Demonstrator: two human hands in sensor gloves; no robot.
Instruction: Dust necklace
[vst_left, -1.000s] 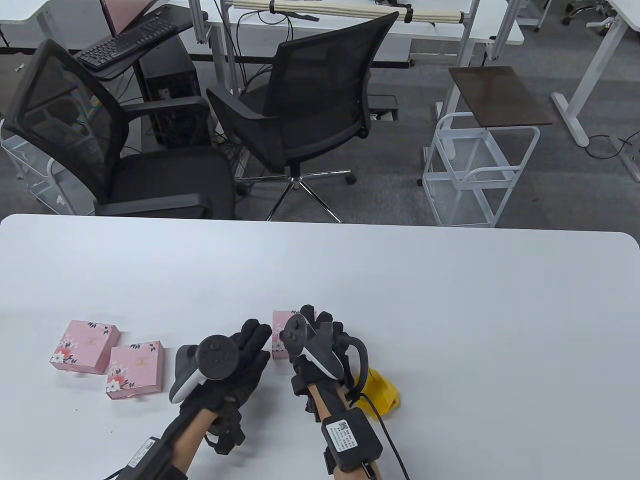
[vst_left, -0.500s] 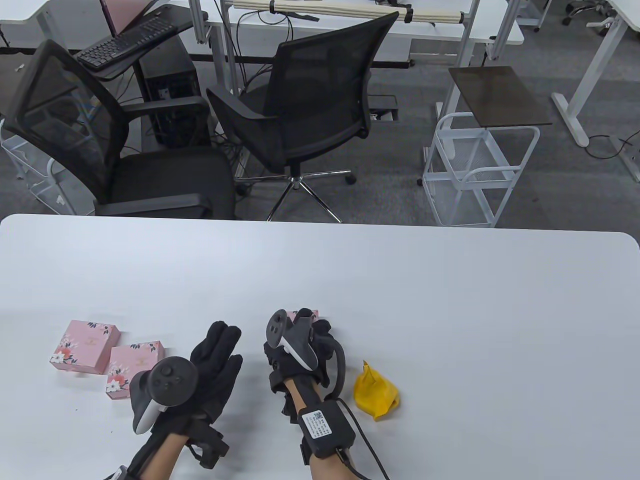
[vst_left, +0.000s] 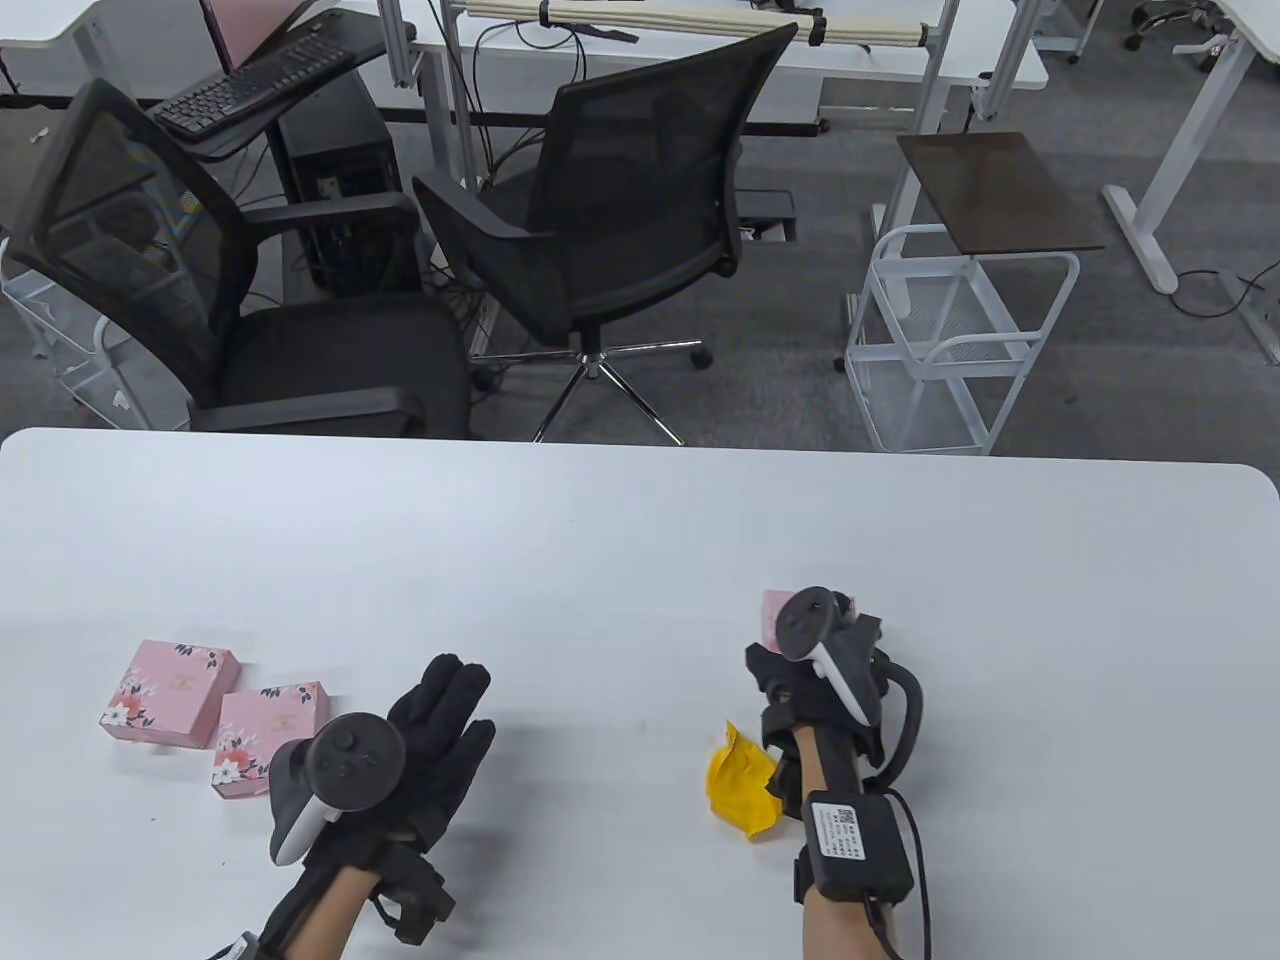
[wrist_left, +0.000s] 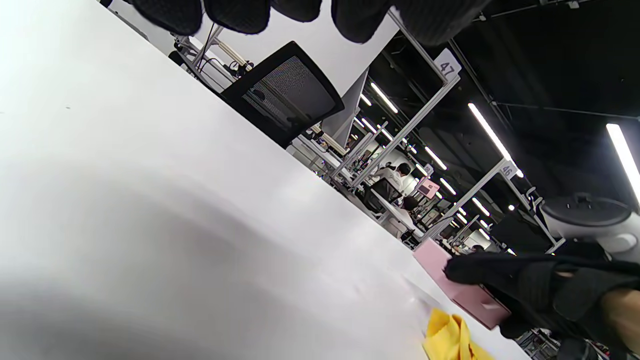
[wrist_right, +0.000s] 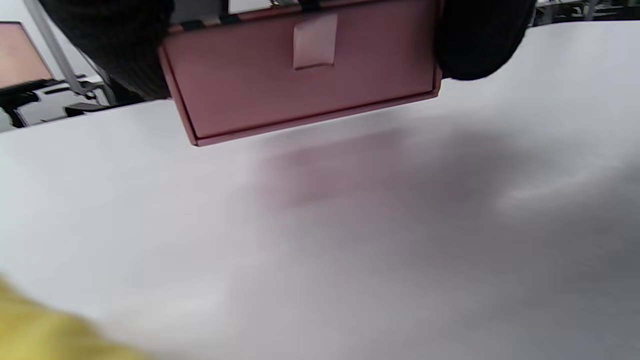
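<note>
The right hand (vst_left: 820, 670) grips a pink box (wrist_right: 305, 75) from above, its gloved fingers (wrist_right: 480, 40) curled down over the box's two ends, as the right wrist view shows. In that view the box hangs just clear of the white surface (vst_left: 640, 540), with a soft shadow beneath it and a small paler tab on the side facing the camera. In the table view only a corner of this box shows, beyond the tracker on the back of the hand. No necklace can be seen in any view; whether it is inside this box cannot be told.

A crumpled yellow cloth (vst_left: 740, 785) lies on the surface just beside the right wrist, on its inner side, nearer the person than the held box.

The left hand (vst_left: 435, 740) is well apart from the right hand, palm down over the surface, with its fingers (vst_left: 455, 685) straight and held close together, gripping nothing. The left wrist view does not show whether they touch the surface.

Two more pink boxes with flower prints lie on the outer side of the left hand: the nearer box (vst_left: 265, 735) just beside its tracker, and the farther box (vst_left: 170, 690) beyond that, overlapping it at one corner.
</note>
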